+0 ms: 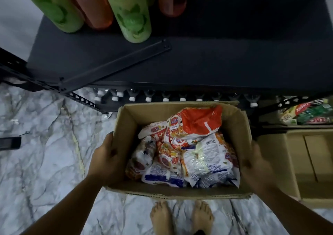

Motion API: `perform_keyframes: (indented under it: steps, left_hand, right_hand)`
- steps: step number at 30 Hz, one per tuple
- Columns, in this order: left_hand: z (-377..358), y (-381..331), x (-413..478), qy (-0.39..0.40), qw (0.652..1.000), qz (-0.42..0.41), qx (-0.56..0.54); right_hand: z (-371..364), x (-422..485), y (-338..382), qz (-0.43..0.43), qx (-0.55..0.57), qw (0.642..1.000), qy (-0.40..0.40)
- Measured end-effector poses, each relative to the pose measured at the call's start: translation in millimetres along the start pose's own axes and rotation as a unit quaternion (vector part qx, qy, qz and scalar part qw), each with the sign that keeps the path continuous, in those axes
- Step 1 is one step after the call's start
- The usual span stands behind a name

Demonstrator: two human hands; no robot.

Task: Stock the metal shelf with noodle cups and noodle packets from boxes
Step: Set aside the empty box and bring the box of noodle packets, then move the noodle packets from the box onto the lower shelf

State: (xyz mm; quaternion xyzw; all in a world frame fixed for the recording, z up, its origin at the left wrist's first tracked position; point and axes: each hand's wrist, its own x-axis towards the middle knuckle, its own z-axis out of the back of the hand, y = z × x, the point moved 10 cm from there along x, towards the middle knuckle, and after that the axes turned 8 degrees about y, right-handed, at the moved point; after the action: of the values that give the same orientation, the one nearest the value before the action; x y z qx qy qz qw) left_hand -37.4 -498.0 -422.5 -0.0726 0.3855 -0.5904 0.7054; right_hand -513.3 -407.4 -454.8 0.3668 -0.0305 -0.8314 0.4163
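A red carton [303, 109] at 3 o'clock of the view reads "Colgate", upside down. In the cardboard box [126, 121], a noodle packet [175, 125] toward 12 o'clock bears a round logo that seems to read "Sunfeast", inverted. A white packet [207, 155] toward 3 o'clock shows a barcode; its small print is too blurred to read.

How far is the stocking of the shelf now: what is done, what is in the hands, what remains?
Done: nothing visible; the shelf carries only green and orange bottles, no noodles. In hand: the left hand and right hand hold an open box by its sides, with noodle packets piled inside. Left: every packet has yet to go onto the shelf. No noodle cups are in view.
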Motion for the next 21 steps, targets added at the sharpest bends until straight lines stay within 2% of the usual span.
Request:
perform_keyframes:
  steps: [5,10,21]
  left_hand:
    - [-2,9,43,-0.025,1.000,0.003,0.009]
    - [2,13,43,-0.041,0.999,0.000,-0.017]
    - [-24,44,58,-0.048,0.997,-0.003,0.065]
  right_hand:
    - [-12,22,15,0.029,0.008,0.998,-0.048]
    - [-3,30,15,0.045,-0.002,0.995,-0.093]
    - [-31,48,9,0.043,-0.047,0.996,-0.061]
